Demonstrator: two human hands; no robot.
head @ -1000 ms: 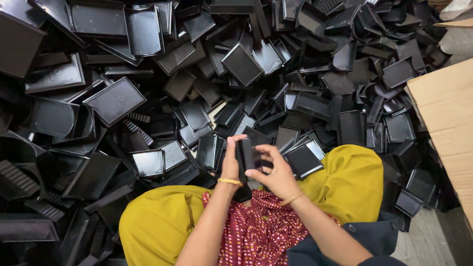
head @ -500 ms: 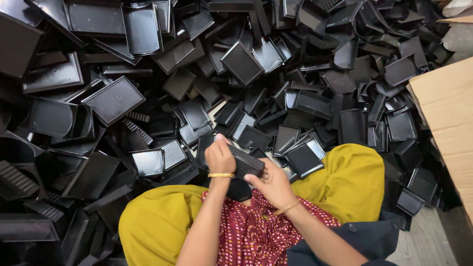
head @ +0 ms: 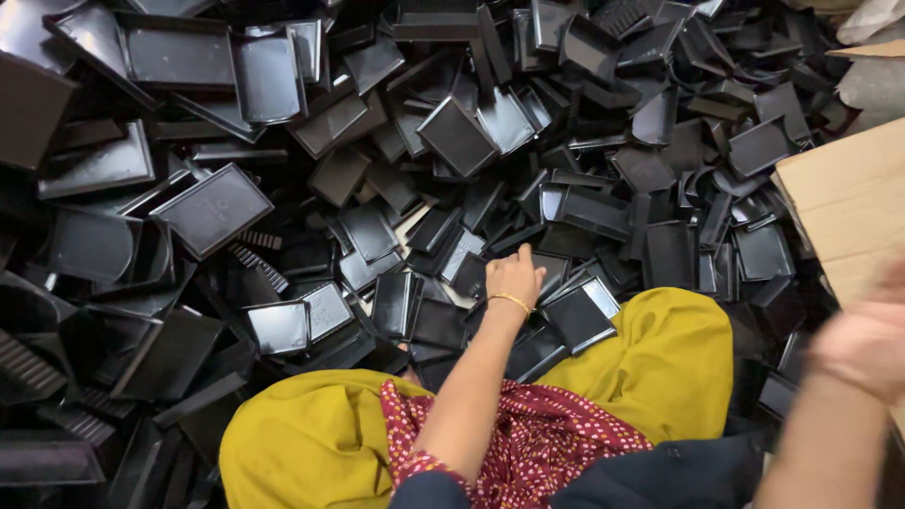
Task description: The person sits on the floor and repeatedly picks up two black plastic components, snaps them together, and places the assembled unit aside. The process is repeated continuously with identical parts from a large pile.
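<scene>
At frame centre the left hand (head: 514, 275) should close curled fingers on one black tray (head: 471, 273); the blurred right hand (head: 863, 344) is unreadable.

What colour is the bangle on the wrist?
Gold. The thin bangle sits on the left hand's wrist, clearest in the head view.

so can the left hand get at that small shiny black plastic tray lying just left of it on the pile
Probably yes. The left hand rests on the heap of black plastic trays, and the small shiny black plastic tray lies on top, close beside it, with nothing covering it. The right hand is blurred, off to the side.
</scene>
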